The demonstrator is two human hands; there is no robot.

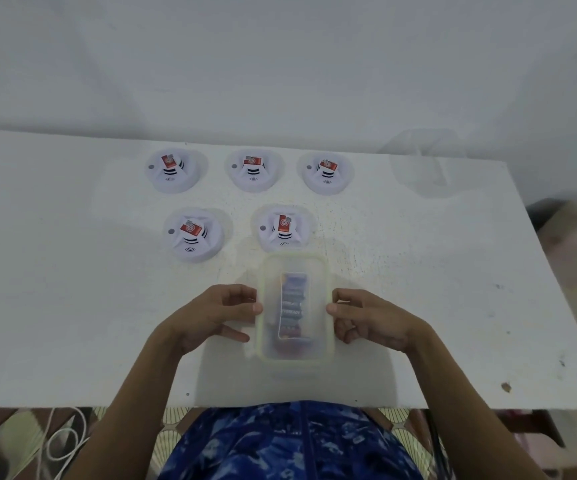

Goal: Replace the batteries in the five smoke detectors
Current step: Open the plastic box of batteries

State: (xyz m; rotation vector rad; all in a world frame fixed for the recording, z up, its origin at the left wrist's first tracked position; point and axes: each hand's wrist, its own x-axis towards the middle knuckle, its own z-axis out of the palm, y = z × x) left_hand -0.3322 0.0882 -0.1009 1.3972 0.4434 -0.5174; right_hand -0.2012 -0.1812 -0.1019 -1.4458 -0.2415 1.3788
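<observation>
Several white smoke detectors lie on the white table (72, 306): a back row from one at the left (175, 171) to one at the right (327, 173), and two nearer ones (193, 235) (282, 228). Each carries a red battery on top. A clear lidded plastic box (294, 308) with blue batteries (292, 306) inside stands near the table's front edge. My left hand (214, 311) grips the box's left side. On the right side, my right hand (366, 318) grips it with thumb on the lid edge.
A faint clear plastic container (422, 164) stands at the table's back right. A white wall rises behind the table. White cables (62, 441) lie on the floor at lower left. The table's right edge runs diagonally past patterned fabric.
</observation>
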